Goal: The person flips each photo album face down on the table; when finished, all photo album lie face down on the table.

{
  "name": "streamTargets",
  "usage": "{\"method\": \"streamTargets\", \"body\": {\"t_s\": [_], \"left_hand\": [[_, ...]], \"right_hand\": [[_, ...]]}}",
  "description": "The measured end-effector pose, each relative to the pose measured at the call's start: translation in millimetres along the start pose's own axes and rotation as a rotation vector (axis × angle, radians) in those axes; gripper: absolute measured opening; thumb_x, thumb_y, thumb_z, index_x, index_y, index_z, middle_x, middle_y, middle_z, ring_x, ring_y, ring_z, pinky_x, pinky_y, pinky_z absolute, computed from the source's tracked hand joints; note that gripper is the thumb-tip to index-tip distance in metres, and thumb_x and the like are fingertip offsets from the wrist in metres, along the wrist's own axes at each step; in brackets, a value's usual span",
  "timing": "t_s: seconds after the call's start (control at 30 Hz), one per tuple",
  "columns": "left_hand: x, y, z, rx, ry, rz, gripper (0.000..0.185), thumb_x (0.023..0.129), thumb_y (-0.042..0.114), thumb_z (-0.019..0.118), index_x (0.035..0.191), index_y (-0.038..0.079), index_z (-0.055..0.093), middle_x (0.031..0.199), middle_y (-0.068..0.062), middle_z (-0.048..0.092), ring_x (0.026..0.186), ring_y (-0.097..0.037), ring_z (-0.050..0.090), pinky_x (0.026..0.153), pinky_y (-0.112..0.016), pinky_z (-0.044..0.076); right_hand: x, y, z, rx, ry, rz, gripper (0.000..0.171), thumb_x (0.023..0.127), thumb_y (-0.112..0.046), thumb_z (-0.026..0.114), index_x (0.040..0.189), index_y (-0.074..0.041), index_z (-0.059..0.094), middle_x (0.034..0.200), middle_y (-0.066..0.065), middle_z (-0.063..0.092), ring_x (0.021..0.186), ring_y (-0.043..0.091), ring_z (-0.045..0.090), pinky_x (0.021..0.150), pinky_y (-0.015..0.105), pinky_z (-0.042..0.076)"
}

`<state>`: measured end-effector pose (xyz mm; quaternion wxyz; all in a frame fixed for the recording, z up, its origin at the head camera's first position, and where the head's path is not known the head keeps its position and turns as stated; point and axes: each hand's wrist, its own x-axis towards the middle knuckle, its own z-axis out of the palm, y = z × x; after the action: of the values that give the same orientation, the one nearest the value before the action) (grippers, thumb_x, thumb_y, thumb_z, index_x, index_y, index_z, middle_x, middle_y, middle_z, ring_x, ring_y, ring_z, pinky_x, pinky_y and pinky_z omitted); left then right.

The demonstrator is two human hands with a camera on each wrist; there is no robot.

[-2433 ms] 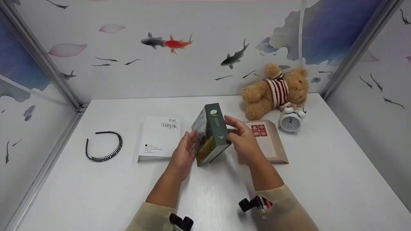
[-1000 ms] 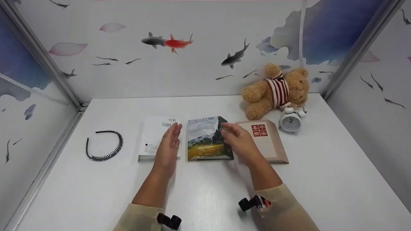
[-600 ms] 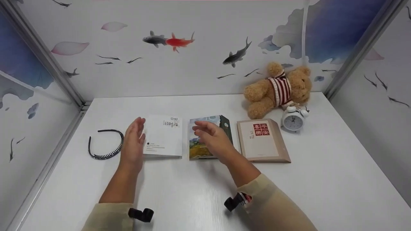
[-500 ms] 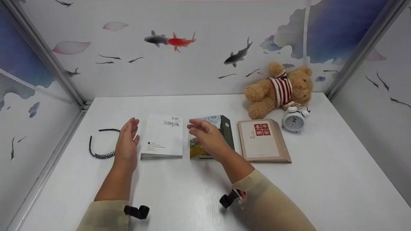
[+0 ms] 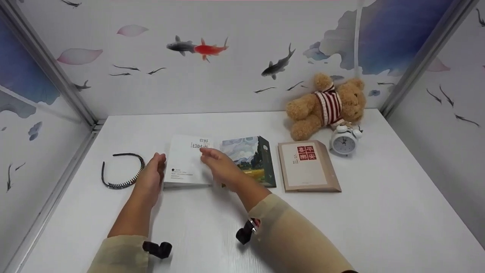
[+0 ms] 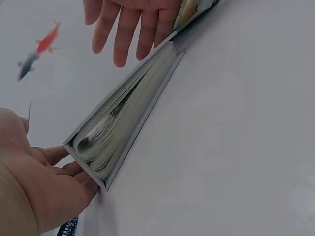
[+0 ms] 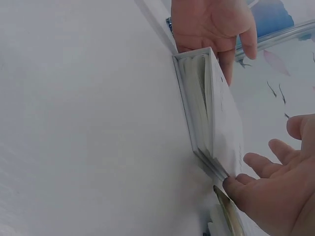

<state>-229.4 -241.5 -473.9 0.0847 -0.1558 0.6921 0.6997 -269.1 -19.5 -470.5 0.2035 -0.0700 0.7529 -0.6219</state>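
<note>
White book point(image 5: 188, 161) flat on the table point(image 5: 379, 212), my two hands flanking it.

My left hand point(image 5: 150, 177) rests against the book's left edge, fingers loose and straight; my right hand point(image 5: 221, 168) hangs over its right edge, fingers relaxed, gripping nothing — contact there I cannot tell. Just beside it on the right lies the painted-cover book point(image 5: 252, 159), then the tan book point(image 5: 307, 166). A black headband point(image 5: 123, 170) sits left; the alarm clock point(image 5: 343, 141) and teddy bear point(image 5: 326, 106) stand at the back right.

White table point(image 5: 379, 212) bears three books point(image 5: 187, 161), headband point(image 5: 123, 170), clock point(image 5: 343, 142), teddy bear point(image 5: 326, 106)
</note>
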Motion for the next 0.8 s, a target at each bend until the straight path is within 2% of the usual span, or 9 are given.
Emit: {"method": "streamTargets", "body": {"t_s": [0.23, 0.33, 0.5, 0.63, 0.8], "left_hand": [[-2.4, 1.3, 7.0, 0.112, 0.050, -0.017, 0.069, 0.103, 0.059, 0.018, 0.159, 0.019, 0.020, 0.167, 0.003, 0.017, 0.156, -0.016, 0.009, 0.128, -0.037, 0.009], [-6.7, 6.5, 6.8, 0.112, 0.069, -0.012, 0.069, 0.102, 0.061, 0.018, 0.158, 0.021, 0.022, 0.167, 0.004, 0.017, 0.156, -0.016, 0.009, 0.128, -0.038, 0.007], [-14.7, 17.3, 6.0, 0.087, 0.061, 0.006, 0.070, 0.100, 0.066, 0.019, 0.157, 0.026, 0.027, 0.166, 0.007, 0.018, 0.155, -0.018, 0.012, 0.128, -0.040, 0.007], [-18.7, 21.6, 4.7, 0.062, 0.059, 0.027, 0.067, 0.101, 0.063, 0.021, 0.156, 0.025, 0.030, 0.166, 0.007, 0.021, 0.155, -0.018, 0.016, 0.128, -0.041, 0.010], [-24.8, 24.3, 3.6, -0.047, 0.072, 0.112, 0.061, 0.105, 0.054, 0.024, 0.156, 0.020, 0.031, 0.162, 0.002, 0.031, 0.151, -0.017, 0.027, 0.126, -0.038, 0.019]], "right_hand": [[-4, 0, 7, -0.003, -0.022, -0.020, 0.048, 0.100, -0.042, 0.051, 0.145, -0.026, 0.050, 0.153, -0.005, 0.047, 0.147, 0.021, 0.036, 0.121, 0.045, 0.029], [-5, -2, 9, -0.013, -0.036, -0.026, 0.047, 0.100, -0.041, 0.051, 0.145, -0.026, 0.051, 0.153, -0.005, 0.046, 0.147, 0.021, 0.035, 0.122, 0.045, 0.027], [-6, -4, 10, -0.015, -0.058, -0.037, 0.048, 0.100, -0.041, 0.051, 0.145, -0.027, 0.050, 0.154, -0.002, 0.046, 0.147, 0.023, 0.035, 0.122, 0.045, 0.027], [-8, -5, 9, 0.005, -0.078, -0.022, 0.048, 0.099, -0.044, 0.052, 0.145, -0.031, 0.050, 0.154, -0.003, 0.046, 0.147, 0.023, 0.036, 0.120, 0.050, 0.028], [-12, -14, 10, 0.059, -0.146, -0.006, 0.048, 0.100, -0.047, 0.050, 0.147, -0.040, 0.044, 0.156, -0.006, 0.042, 0.145, 0.029, 0.039, 0.117, 0.052, 0.033]]}}
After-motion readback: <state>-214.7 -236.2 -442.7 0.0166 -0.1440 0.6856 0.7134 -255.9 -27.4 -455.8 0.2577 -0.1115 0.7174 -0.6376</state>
